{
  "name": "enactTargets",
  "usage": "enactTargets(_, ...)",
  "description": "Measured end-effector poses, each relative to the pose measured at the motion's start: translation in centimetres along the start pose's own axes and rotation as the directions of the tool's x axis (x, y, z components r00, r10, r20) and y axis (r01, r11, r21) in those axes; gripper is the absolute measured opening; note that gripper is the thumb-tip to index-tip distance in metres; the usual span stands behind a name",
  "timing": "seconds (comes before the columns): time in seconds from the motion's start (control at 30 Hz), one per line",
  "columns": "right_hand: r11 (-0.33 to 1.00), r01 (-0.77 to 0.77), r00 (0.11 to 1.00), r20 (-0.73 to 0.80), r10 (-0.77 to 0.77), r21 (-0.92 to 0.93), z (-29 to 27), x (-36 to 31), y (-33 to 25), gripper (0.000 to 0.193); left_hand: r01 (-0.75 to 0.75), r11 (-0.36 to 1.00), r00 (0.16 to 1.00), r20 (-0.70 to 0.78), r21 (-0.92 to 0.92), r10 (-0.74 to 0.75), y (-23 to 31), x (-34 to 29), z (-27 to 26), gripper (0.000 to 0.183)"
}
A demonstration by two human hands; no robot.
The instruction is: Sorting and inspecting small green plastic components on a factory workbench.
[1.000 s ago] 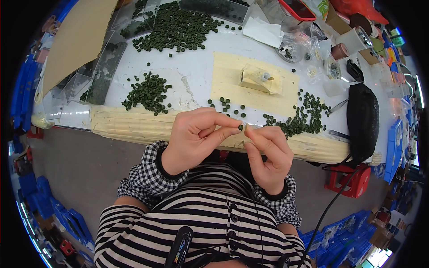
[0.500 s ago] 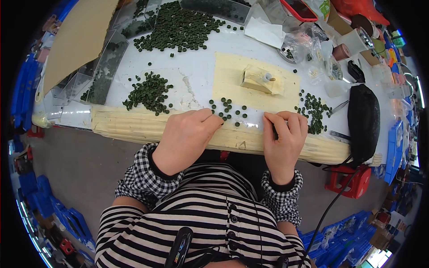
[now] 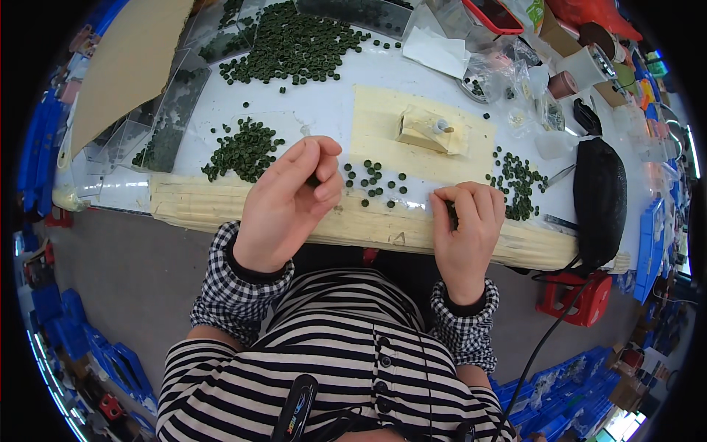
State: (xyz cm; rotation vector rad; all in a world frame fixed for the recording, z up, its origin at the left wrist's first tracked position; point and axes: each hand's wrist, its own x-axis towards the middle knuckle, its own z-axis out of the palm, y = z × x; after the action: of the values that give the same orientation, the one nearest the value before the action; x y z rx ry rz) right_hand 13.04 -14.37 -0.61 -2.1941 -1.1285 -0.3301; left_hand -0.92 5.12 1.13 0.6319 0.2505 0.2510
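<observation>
My left hand [image 3: 291, 202] is lifted over the table's front edge, its palm turned inward and its fingers curled. A dark bit shows between those fingers, too hidden to name. At the edge further right, my right hand [image 3: 469, 228] rests with thumb and fingertips bent together; something dark shows behind the thumb, but I cannot make it out. Between the hands lies a loose group of small dark green round pieces [image 3: 374, 179]. A bigger heap of such pieces [image 3: 247, 149] sits beyond my left hand, and a scattered batch [image 3: 519, 184] lies beside my right hand.
A large pile of green pieces [image 3: 298, 44] covers the far side. A tape-wrapped block with a small peg [image 3: 434, 132] stands on a yellowish sheet [image 3: 372, 121]. Cardboard [image 3: 129, 62] and clear trays [image 3: 173, 121] are at left; a black pouch [image 3: 600, 202] and tweezers [image 3: 561, 175] at right.
My left hand has risen off the small group of pieces, moved left and turned its palm inward. The right hand has barely moved.
</observation>
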Motion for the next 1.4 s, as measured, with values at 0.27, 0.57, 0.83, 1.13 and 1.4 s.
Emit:
enactTargets(0.27,0.975,-0.020,0.990,-0.132,0.050,0.220,0.1,-0.4,-0.2,0.017,0.188,0.945,0.931,-0.258,-0.266,-0.258,-1.1,0.3,3.7,0.025)
enactTargets(0.57,0.899,-0.084,0.980,-0.127,0.152,0.430,-0.6,-0.5,-1.1,0.019,0.337,0.920,0.934,-0.050,-0.200,-0.353,-2.8,-0.4,3.3,0.036)
enactTargets(0.83,0.539,-0.304,0.936,0.142,0.321,0.786,-0.7,-1.3,-1.2,0.022,0.289,0.955,0.957,0.017,-0.074,-0.288,-3.2,-0.2,3.4,0.039)
enactTargets(1.13,0.119,-0.450,0.846,0.380,0.374,0.885,-1.3,-1.2,-1.7,0.018,0.297,0.950,0.955,0.012,-0.094,-0.297,-3.6,-0.3,2.7,0.026)
enactTargets(1.4,0.032,-0.465,0.831,0.424,0.359,0.885,-1.2,-1.4,-1.8,0.014,0.277,0.956,0.960,0.070,-0.098,-0.271,-4.4,-0.3,1.9,0.025)
